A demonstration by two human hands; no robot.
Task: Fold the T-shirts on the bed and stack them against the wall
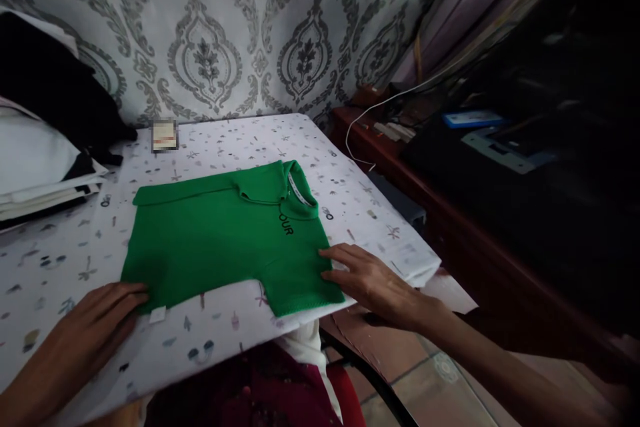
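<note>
1. Plainly, the black letters "OUR" (287,223) can be read on the green shirt (220,247), printed just below the collar and turned sideways; anything before them is hidden by the fold.
2. A narrow white neck label (298,191) is sewn inside the collar; its print is too small to be read.
3. A small white tag (157,314) is seen at the shirt's lower left hem corner, with no legible writing.
4. The shirt is laid flat and folded on a white tablecloth (60,260) printed with small motifs. The collar is turned to the right, and one short sleeve juts toward the near table edge. The knit looks smooth and evenly bright green.
5. The left hand (95,327) is laid flat, fingers together, with the fingertips touching the hem beside the tag; nothing is pinched.
6. The right hand (370,280) is laid flat with fingers slightly spread, the fingertips pressed on the shirt's right edge.
7. A stack of black and white fabrics (40,147) is piled at the table's left end.
8. A blue flat object (473,119) and a white cable (380,107) are seen on the dark wooden desk (450,227) to the right.
</note>
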